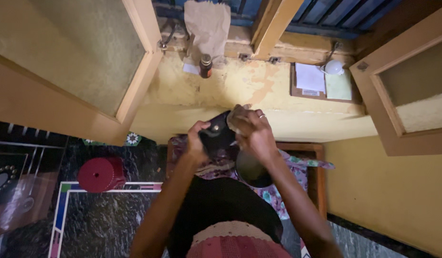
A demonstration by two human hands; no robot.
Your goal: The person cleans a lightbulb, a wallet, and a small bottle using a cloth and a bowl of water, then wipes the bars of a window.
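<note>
My left hand [196,141] grips a dark, round-bottomed pan [218,136] by its edge and holds it tilted up in front of me. My right hand [252,131], with a ring on one finger, presses a pale cloth or scrubber [236,117] against the pan's upper right side. Below both hands a dark metal pot [252,171] stands on a small wooden table [318,165] spread with a flowered cloth [290,167].
Open window shutters hang at left [78,67] and right [412,91]. On the yellow sill stand a small brown bottle [205,66], a paper bag [209,26], papers on a board [321,81]. A red stool [101,174] sits on the dark patterned floor at left.
</note>
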